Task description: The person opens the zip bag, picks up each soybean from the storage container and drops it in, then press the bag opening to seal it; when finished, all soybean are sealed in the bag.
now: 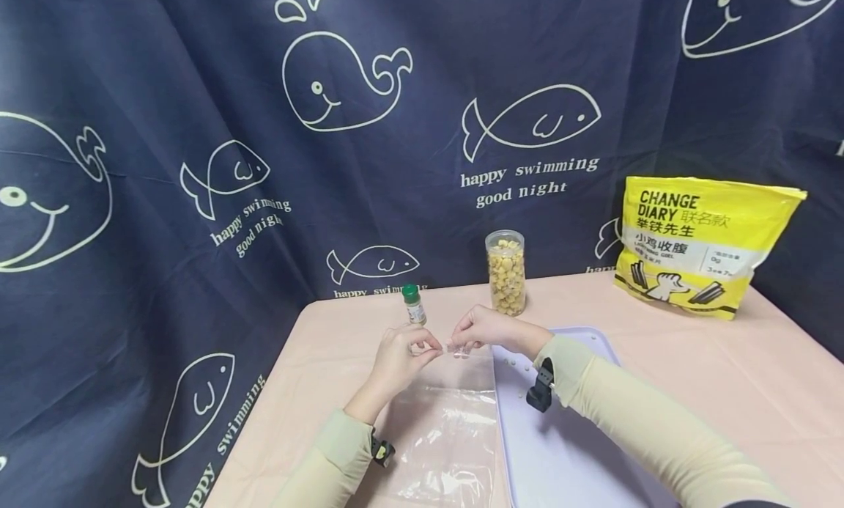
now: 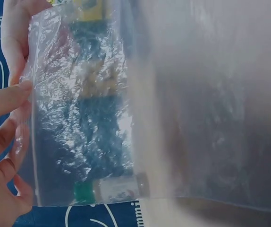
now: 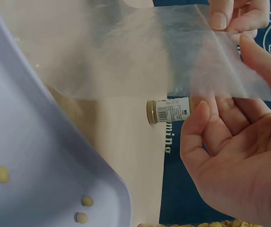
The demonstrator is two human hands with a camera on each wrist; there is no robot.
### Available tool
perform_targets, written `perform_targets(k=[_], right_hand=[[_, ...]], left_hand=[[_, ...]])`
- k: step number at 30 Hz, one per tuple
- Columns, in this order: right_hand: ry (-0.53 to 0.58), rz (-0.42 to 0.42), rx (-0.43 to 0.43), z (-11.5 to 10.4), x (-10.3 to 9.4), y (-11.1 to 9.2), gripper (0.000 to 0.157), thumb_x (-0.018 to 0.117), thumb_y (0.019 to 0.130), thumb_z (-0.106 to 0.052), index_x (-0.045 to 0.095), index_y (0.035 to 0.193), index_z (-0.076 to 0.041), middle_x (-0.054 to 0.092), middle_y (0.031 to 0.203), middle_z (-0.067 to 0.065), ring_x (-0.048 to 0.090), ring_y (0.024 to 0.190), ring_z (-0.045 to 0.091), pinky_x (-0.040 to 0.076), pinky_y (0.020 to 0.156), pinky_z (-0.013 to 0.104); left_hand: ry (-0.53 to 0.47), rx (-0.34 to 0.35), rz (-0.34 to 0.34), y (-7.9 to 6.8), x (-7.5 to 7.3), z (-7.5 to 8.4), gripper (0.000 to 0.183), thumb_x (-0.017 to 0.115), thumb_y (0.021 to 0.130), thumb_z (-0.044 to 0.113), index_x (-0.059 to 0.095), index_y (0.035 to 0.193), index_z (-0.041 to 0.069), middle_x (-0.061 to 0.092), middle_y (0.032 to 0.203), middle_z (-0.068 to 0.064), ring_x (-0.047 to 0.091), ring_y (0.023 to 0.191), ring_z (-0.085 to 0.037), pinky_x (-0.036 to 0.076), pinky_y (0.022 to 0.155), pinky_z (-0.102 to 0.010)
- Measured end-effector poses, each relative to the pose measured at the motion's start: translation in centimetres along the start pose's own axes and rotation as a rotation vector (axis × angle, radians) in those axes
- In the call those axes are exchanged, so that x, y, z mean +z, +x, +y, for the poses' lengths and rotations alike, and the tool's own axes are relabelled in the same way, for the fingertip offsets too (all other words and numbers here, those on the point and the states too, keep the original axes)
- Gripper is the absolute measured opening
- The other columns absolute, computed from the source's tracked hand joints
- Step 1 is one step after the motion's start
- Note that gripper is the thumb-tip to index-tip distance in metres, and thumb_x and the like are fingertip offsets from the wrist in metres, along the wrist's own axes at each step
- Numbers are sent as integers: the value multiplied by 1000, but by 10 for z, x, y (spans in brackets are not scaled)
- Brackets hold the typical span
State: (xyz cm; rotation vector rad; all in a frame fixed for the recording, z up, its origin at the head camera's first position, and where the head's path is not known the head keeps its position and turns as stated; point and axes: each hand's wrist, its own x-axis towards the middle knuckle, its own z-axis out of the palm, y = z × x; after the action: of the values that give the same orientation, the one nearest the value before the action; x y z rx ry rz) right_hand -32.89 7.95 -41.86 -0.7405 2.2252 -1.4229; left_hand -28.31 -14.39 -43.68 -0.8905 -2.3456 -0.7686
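A clear plastic zip bag point(image 1: 448, 438) hangs from both hands over the table, its body reaching down toward the person. My left hand point(image 1: 398, 361) pinches the bag's top edge between thumb and fingers. Close beside it, my right hand point(image 1: 496, 329) pinches the same edge. A seal line point(image 2: 36, 142) runs along the bag's mouth in the left wrist view. Through the film shows a small green-capped bottle point(image 1: 414, 305), which stands just behind the hands. In the right wrist view, the fingers point(image 3: 197, 123) of the right hand lie loosely curved under the bag's edge.
A lilac tray point(image 1: 560, 457) lies at the right, partly under the right forearm, with several small round pale beans point(image 3: 1, 173) on it. Behind stands a clear jar point(image 1: 506, 277) of yellow pieces. A yellow and white pouch point(image 1: 699, 251) stands at the back right, before a dark blue printed curtain point(image 1: 395, 178).
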Motion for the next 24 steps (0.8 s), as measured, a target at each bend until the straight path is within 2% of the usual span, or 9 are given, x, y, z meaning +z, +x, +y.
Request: perform_targets(k=[6,10,15,18,21,24], right_hand=[[28,-57,13,1,1,3,16,71,91,-10,78,91,4,72,74,0,60,69,9,46,64,21],[32,-89,3,1,2,2,16,72,89,-9,77,90,6,71,71,0,62,68,10,45,63,21],[9,-109,-25,1,3,0,17,66,92,-6,71,88,10,59,66,-6,49,60,6,37,56,18],[-23,-126,-35,1,4,0,17,63,96,-5,67,86,8,52,67,-7,42,59,6,33,54,17],[-89,-101,-44,0,4,0,16,60,97,-5,64,85,4,49,68,-7,42,61,6,35,56,19],[-160,-22,-22,0,1,-2,16,61,96,-6,64,84,5,51,69,-6,45,64,9,38,60,21]], left_hand=[[-12,38,27,-3,2,1,16,88,75,14,74,79,21,71,83,11,65,81,-10,47,75,-34],[-48,48,11,-5,2,1,15,87,76,13,74,79,20,72,84,11,66,84,-11,48,77,-34],[-80,40,-25,-7,1,2,14,84,79,12,72,83,19,72,93,9,66,94,-15,47,81,-38],[-92,23,-54,-8,0,4,14,82,81,13,70,84,18,70,98,8,65,100,-17,45,82,-41],[-115,10,-93,-8,-2,6,11,79,83,14,70,85,18,70,101,8,65,102,-16,47,87,-44],[-146,5,-122,-7,-4,7,8,77,86,14,70,86,18,70,102,8,65,103,-16,48,92,-46]])
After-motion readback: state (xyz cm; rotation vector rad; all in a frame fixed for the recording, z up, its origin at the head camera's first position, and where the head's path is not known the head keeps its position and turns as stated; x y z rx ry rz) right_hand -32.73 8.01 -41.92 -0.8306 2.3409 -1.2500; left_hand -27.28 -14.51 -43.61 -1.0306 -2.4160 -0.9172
